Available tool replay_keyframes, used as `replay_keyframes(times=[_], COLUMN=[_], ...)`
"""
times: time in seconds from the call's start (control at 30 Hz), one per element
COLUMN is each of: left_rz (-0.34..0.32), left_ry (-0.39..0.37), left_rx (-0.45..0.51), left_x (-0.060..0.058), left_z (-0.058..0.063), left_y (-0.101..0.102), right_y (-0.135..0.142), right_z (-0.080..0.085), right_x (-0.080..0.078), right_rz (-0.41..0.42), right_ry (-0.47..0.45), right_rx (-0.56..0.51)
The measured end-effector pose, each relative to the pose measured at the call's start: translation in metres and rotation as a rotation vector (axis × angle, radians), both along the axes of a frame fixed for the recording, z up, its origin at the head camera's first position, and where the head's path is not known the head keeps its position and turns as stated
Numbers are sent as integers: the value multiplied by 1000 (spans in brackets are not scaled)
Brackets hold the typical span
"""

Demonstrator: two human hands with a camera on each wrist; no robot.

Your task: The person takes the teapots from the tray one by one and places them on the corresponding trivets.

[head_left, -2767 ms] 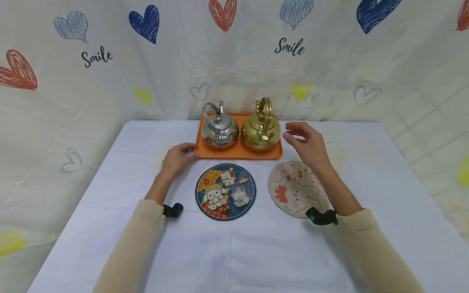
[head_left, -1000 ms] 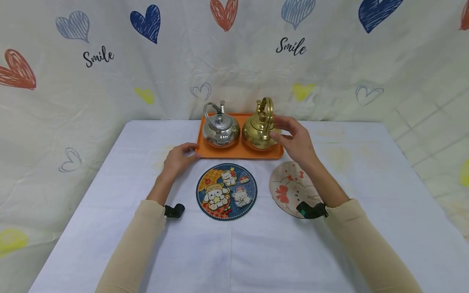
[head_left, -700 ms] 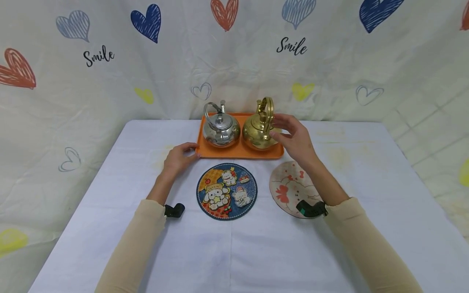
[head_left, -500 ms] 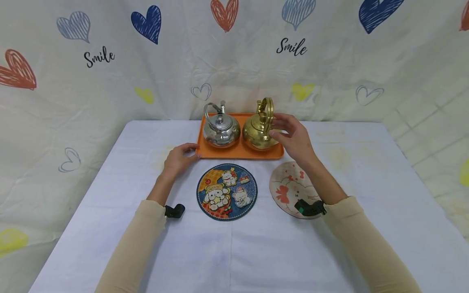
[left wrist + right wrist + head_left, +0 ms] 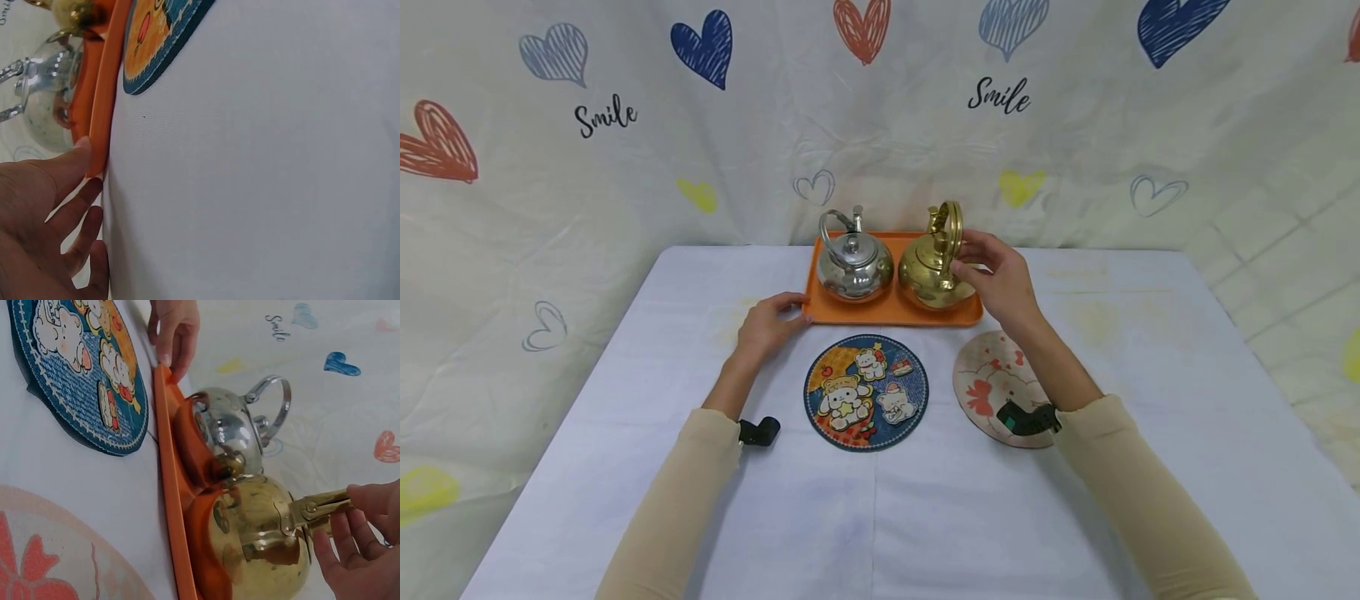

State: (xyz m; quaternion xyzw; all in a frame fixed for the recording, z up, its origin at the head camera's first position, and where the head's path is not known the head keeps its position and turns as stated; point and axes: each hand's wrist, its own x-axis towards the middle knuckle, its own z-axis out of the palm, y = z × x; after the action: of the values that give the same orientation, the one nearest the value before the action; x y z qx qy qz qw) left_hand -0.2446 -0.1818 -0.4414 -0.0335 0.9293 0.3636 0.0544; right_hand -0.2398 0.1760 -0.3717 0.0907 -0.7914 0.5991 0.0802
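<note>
At the back of the table, an orange tray (image 5: 891, 317) carries a silver kettle (image 5: 854, 271) on its left and a gold kettle (image 5: 921, 275) on its right. My left hand (image 5: 765, 327) pinches the tray's front left corner, thumb on the rim and index finger at the outer side in the left wrist view. My right hand (image 5: 1004, 282) holds the gold kettle's upright handle (image 5: 322, 506) between thumb and fingers. Both kettles stand upright on the tray, side by side.
A round blue patchwork mat (image 5: 866, 429) with cartoon animals lies in front of the tray. To its right is a round pink mat (image 5: 981, 417), partly covered by my right forearm. A patterned curtain (image 5: 910, 125) hangs right behind the table's back edge.
My right hand has moved left from beside the gold kettle, where it hung apart, and has taken hold of its handle. The left hand has stayed at the tray's corner.
</note>
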Motion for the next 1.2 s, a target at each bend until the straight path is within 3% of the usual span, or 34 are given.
replay_keyframes(times=[0.27,0.6,0.83,1.2], left_rz=[-1,6,6,12], left_ry=[3,0,-1,-10], left_rx=[-8,-4,-11,-17], left_x=[-1,2,0,1], left_z=[1,0,-1,-1], left_y=[0,0,0,1], right_y=[-4,-7,-3,2], right_z=[1,0,-2,-1], right_x=[-1,-2,-2,0], right_rz=[-19,-33,12,82], right_ry=[8,-46,-81,-85], right_rx=[-35,-96,-160,-155])
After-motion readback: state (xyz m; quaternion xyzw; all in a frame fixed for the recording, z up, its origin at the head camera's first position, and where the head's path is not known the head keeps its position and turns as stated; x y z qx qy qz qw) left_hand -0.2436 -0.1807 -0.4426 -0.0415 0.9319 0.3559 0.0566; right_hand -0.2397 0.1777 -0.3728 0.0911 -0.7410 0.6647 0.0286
